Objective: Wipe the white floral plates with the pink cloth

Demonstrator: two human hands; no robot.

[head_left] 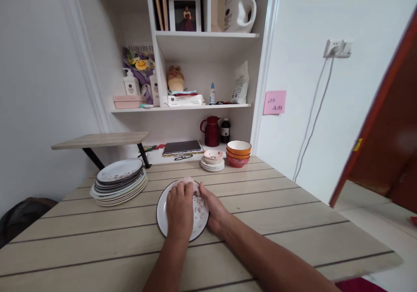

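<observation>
A white plate [200,222] with a dark rim and brown floral marks is in front of me at the table's middle. My left hand [180,207] lies over its upper left part, fingers curled on a pale pink cloth [187,180] that shows past the fingertips. Most of that cloth is hidden under the fingers. At the plate's right edge, my right hand [214,207] grips the rim, thumb side up near the cloth. Whether the plate's underside touches the table is hard to see.
Left of the plate stands a tall stack of plates [120,181] near a small raised wooden shelf [100,140]. Small dishes [213,164] and stacked bowls [239,153] are at the back right. Behind them are a laptop [182,147], glasses [183,157] and a red jug [211,131].
</observation>
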